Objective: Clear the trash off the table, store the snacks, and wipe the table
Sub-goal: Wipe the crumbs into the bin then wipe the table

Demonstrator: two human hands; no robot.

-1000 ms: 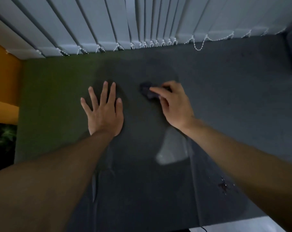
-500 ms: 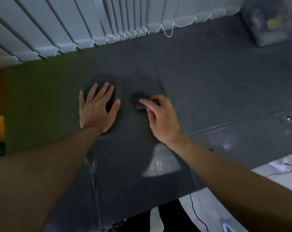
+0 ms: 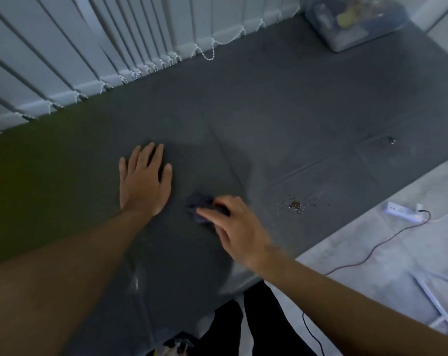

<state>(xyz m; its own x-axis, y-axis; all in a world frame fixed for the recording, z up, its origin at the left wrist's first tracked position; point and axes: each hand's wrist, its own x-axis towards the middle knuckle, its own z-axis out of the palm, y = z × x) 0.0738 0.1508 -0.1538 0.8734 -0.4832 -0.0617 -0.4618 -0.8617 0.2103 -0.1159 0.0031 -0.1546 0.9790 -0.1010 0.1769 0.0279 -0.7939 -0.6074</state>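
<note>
Grey sheeting covers the bench, shading to green at its left end. The left hand lies flat on it, palm down, fingers straight and slightly spread, its grip released and holding nothing. Near it on the right, the right hand is blurred; its fingers curl over a small dark cloth, a wadded lump pressed against the bench, so this grip is grasping the cloth. The cloth sits near the front middle of the bench, between the two hands and touching only the right one. Farther right, apart from that hand, a reddish-brown stain lies on the sheeting with small glinting droplets scattered round it; another wet patch glints beyond. At the far right corner stands a clear plastic box with blurred things inside. White vertical blinds hang along the far edge. On the pale floor to the right lie a white power strip and a thin dark cable.
</note>
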